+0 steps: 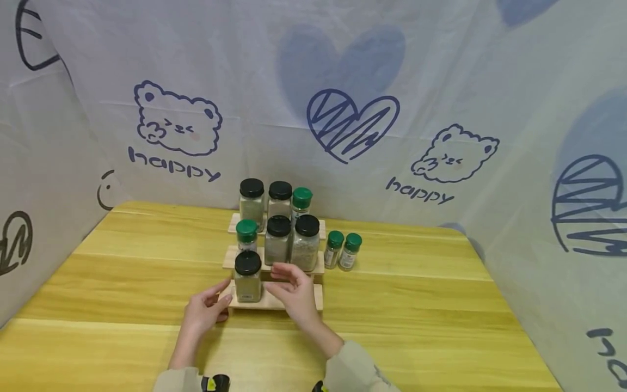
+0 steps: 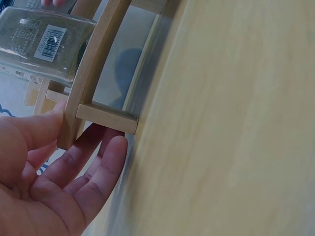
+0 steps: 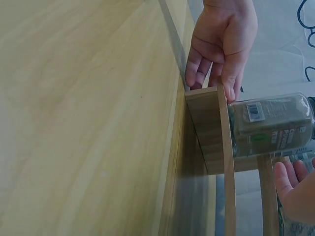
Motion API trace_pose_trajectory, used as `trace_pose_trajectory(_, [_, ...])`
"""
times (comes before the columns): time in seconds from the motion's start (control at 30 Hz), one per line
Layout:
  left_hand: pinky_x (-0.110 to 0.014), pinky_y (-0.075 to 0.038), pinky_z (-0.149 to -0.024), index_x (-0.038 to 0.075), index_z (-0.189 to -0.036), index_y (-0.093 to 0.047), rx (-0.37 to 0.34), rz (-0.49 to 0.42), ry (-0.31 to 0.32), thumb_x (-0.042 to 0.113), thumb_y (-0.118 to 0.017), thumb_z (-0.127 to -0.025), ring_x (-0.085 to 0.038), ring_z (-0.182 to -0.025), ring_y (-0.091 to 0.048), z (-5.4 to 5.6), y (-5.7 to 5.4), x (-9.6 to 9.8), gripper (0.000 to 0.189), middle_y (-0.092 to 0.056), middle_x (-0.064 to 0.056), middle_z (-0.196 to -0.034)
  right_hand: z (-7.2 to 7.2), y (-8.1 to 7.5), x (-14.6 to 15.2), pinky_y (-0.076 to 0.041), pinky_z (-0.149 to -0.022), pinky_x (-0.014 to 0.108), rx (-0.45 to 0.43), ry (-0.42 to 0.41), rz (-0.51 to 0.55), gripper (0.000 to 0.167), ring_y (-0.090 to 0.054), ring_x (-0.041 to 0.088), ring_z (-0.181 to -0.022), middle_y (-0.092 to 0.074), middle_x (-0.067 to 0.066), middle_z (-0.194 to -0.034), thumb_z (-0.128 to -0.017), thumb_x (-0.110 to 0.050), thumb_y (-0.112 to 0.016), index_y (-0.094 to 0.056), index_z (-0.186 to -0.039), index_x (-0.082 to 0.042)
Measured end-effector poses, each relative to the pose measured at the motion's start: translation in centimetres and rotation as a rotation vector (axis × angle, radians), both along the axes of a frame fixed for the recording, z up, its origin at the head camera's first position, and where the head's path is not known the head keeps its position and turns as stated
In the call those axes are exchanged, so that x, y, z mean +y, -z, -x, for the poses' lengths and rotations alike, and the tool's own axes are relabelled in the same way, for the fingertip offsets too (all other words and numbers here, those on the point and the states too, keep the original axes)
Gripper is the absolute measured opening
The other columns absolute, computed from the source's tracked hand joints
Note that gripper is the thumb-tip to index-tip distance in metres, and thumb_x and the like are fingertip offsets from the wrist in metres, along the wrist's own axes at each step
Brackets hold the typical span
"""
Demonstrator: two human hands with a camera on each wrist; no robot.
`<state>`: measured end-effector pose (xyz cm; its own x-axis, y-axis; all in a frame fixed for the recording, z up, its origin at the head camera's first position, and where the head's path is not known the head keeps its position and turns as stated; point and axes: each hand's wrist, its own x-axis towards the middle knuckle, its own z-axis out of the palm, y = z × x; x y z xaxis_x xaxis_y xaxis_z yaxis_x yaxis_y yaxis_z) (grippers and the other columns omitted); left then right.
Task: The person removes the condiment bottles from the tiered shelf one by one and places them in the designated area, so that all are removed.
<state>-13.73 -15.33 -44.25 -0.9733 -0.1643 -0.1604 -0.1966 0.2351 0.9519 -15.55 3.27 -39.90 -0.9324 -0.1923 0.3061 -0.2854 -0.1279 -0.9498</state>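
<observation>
A three-step wooden spice rack (image 1: pixel 317 296) stands on the table. My left hand (image 1: pixel 203 311) holds the left end of its lowest step; in the left wrist view the thumb lies on the step's edge and the fingers reach beneath. One black-capped square jar (image 1: pixel 248 286) of powder stands upright near that end. To its right my right hand (image 1: pixel 296 296) hovers over the step with loosely bent fingers, holding nothing. On the middle step are a green-capped bottle (image 1: pixel 247 231) and two black-capped jars (image 1: pixel 277 245). Two more black-capped jars (image 1: pixel 252 201) and a green-capped bottle (image 1: pixel 302 198) occupy the top step.
Two small green-capped bottles (image 1: pixel 350 252) stand on the wooden table (image 1: pixel 416 305) just right of the rack. Behind the table hangs a pale cloth (image 1: pixel 264 103) printed with hearts and bears, which also runs along both sides.
</observation>
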Motion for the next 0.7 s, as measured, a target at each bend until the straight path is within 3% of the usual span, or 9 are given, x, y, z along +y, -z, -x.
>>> trace_pose_trajectory(0.3, [-0.030, -0.055, -0.065, 0.002, -0.129, -0.046, 0.007, 0.003, 0.005, 0.008, -0.054, -0.090, -0.034, -0.097, -0.055, 0.0, 0.0, 0.0, 0.041, -0.044, -0.034, -0.121, -0.2, -1.1, -0.9, -0.041, -0.085, 0.055, 0.020, -0.019, -0.023, 0.040, -0.047, 0.047, -0.100, -0.050, 0.035, -0.110, -0.075, 0.014, -0.062, -0.047, -0.112, 0.020])
trace_pose_trajectory(0.7, [-0.031, -0.055, -0.064, 0.001, -0.129, -0.046, 0.014, 0.004, 0.006, 0.008, -0.055, -0.089, -0.025, -0.081, -0.060, -0.1, 0.0, -0.1, 0.041, -0.047, -0.033, -0.118, -0.1, -1.2, -1.6, -0.042, -0.087, 0.052, 0.019, -0.041, -0.075, 0.047, -0.048, 0.041, -0.103, -0.050, 0.028, -0.116, -0.075, 0.011, -0.065, -0.047, -0.117, 0.016])
